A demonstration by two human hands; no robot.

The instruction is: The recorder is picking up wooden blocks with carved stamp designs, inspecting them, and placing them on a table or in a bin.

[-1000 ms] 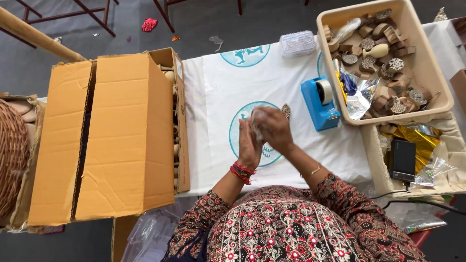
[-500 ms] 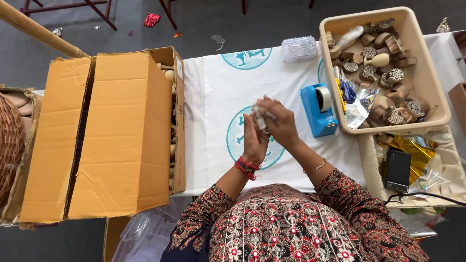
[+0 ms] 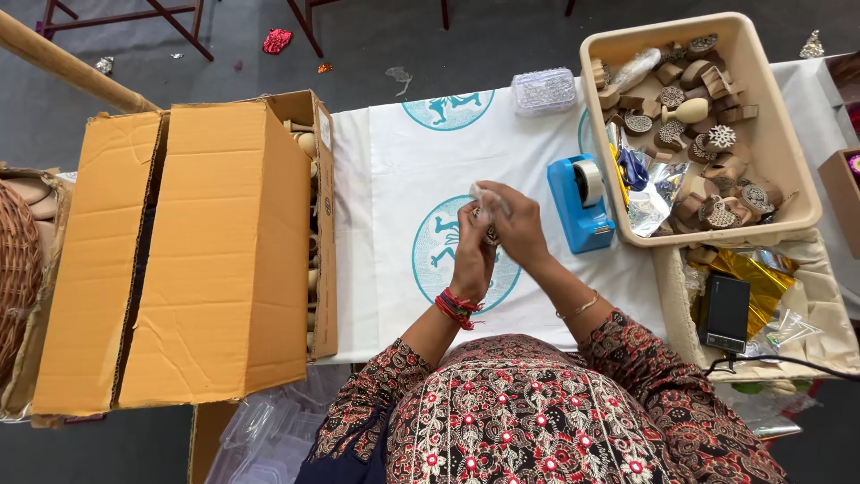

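Clear wrapped piece (image 3: 488, 208) between both hands' grip

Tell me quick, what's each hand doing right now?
Left hand: closed on a small carved object, together with the right.
Right hand: closed on the same object and a bit of clear wrap.

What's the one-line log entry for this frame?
left hand: holds small wrapped item | right hand: on same item | over white cloth | tape dispenser right

The small object (image 3: 488, 224) clasped between the left hand (image 3: 470, 255) and right hand (image 3: 515, 229) was mostly hidden; its kind could not be determined.
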